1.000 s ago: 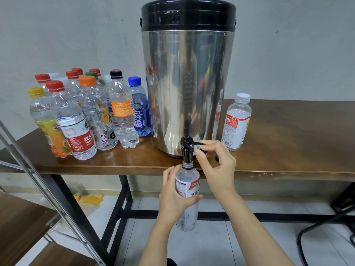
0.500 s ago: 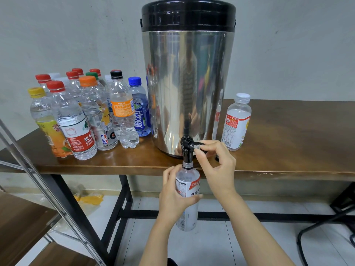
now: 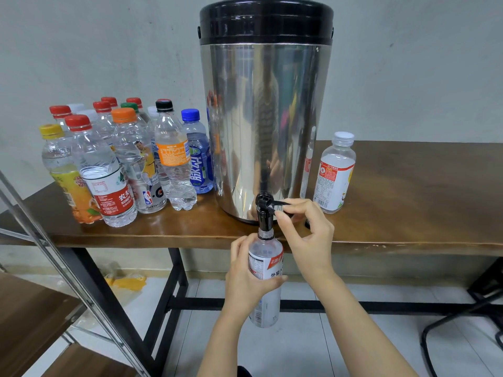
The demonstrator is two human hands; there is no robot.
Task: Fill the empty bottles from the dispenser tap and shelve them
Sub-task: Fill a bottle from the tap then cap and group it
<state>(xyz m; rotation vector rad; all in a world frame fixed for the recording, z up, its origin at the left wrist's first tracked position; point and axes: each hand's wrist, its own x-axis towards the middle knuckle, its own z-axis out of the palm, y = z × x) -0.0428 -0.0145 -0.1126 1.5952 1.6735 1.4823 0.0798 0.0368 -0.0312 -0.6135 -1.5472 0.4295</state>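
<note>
Left hand wraps its fingers around the bottle, holding it upright below the table edge, its neck right under the tap. Right hand pinches the tap lever between thumb and forefinger at the dispenser.

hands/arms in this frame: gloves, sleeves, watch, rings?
Left hand and right hand are bare: no gloves, rings or watch visible. Left forearm and right forearm show no sleeve down to the frame's bottom edge.
</note>
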